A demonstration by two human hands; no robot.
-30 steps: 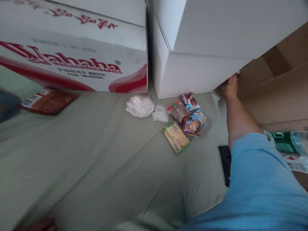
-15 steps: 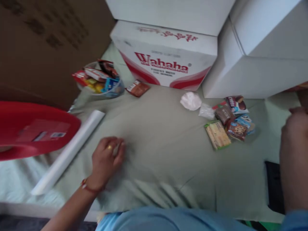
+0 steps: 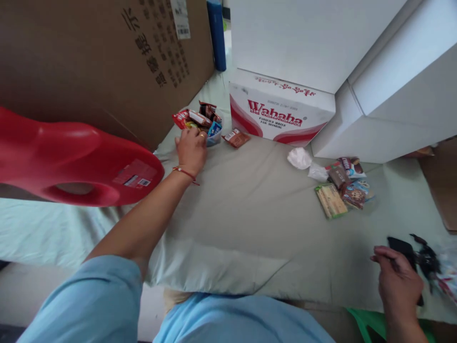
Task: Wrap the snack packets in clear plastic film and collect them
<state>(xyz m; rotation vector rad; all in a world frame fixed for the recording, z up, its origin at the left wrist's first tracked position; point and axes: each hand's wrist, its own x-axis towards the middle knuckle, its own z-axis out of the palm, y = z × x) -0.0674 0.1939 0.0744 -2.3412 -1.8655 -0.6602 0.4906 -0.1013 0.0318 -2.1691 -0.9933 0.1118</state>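
My left hand [image 3: 192, 151] is at the near side of a clear plastic bowl [image 3: 214, 138], its fingers bent over the rim, closed on it. The bowl is heaped with packaged snacks [image 3: 201, 119] in red, brown, yellow and blue wrappers; my hand hides its near left part. A brown snack packet [image 3: 236, 137] lies just right of the bowl. My right hand [image 3: 400, 278] is at the right front, fingers curled and closed, with nothing visible in them. It partly covers a flat black object [image 3: 402, 247], perhaps a phone.
Several snack packets [image 3: 342, 183] lie at the right, beside crumpled white plastic [image 3: 300, 158]. A Wahaha carton [image 3: 282, 112] and white boxes [image 3: 385, 114] stand behind. A brown carton [image 3: 107, 62] and a large red plastic container [image 3: 89, 162] are on the left. Black cables [image 3: 426, 257] lie far right.
My left hand has moved forward from the cloth to the bowl. My right hand has come back toward me, beside the black object. The view has shifted, and the white tube no longer shows.
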